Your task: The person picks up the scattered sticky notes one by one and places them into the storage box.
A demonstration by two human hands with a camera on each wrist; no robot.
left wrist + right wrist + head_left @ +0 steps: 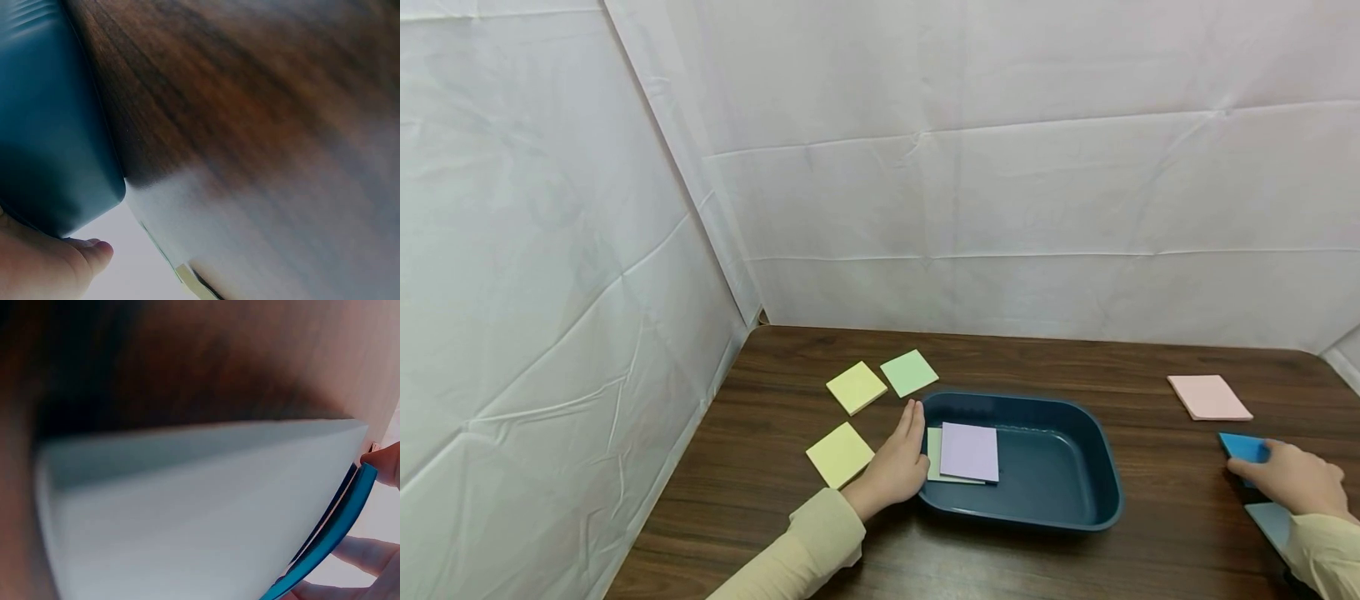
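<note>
Head cam: the left hand (897,461) lies flat-fingered against the near-left rim of the dark teal plastic tray (1075,508) on the brown wooden desk (760,467), probably to steady it, its grip loose. A lilac square sticky pad (970,451) sits inside.

Left wrist: blurry, just the tray wall.

Right wrist: the right hand (1292,481) has its grip pinched on a bright blue sticky pad (340,531), edge lifted.
</note>
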